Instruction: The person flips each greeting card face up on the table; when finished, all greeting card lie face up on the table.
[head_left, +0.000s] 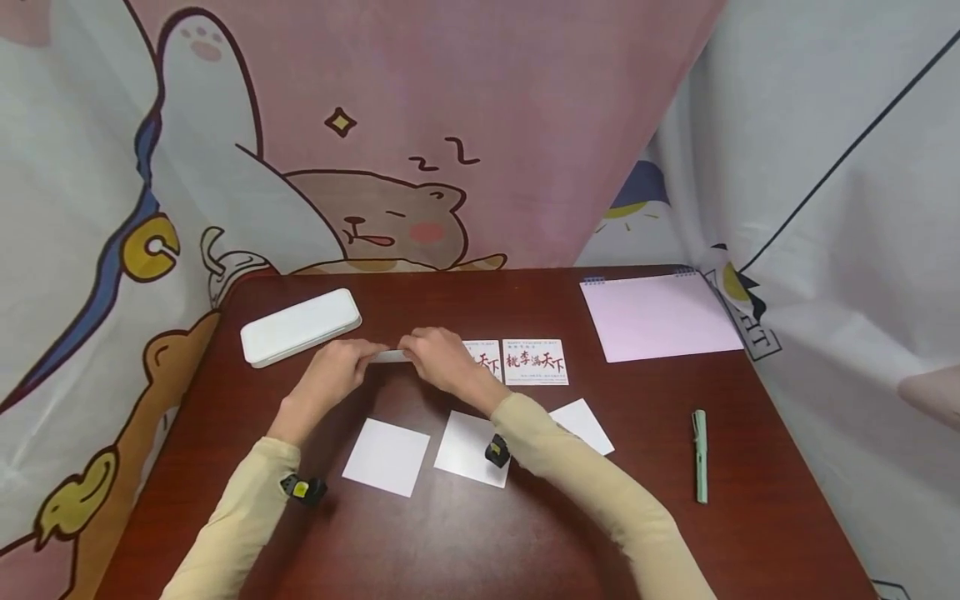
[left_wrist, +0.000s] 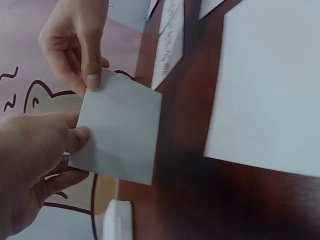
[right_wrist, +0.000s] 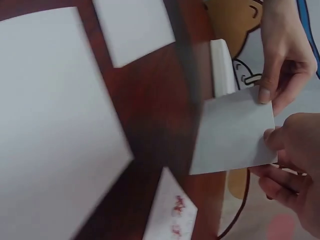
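Both hands hold one small white paper square [head_left: 390, 356] just above the dark red table [head_left: 450, 533], behind a row of three more white squares. My left hand [head_left: 358, 355] pinches its left edge between thumb and fingers. My right hand [head_left: 410, 347] pinches the opposite edge. In the left wrist view the paper square [left_wrist: 120, 127] is flat, with the left thumb [left_wrist: 77, 137] on one side and the right hand [left_wrist: 91, 80] gripping a far corner. In the right wrist view the paper square [right_wrist: 232, 132] sits between the left hand [right_wrist: 265, 95] above and the right hand [right_wrist: 270, 137] below.
A white pencil case [head_left: 300, 327] lies at the back left. Two printed cards [head_left: 534, 362] lie right of the hands. White squares [head_left: 386, 457] [head_left: 471, 448] [head_left: 585, 423] lie near the forearms. A pink notebook [head_left: 660, 315] and a green pen [head_left: 700, 454] are on the right.
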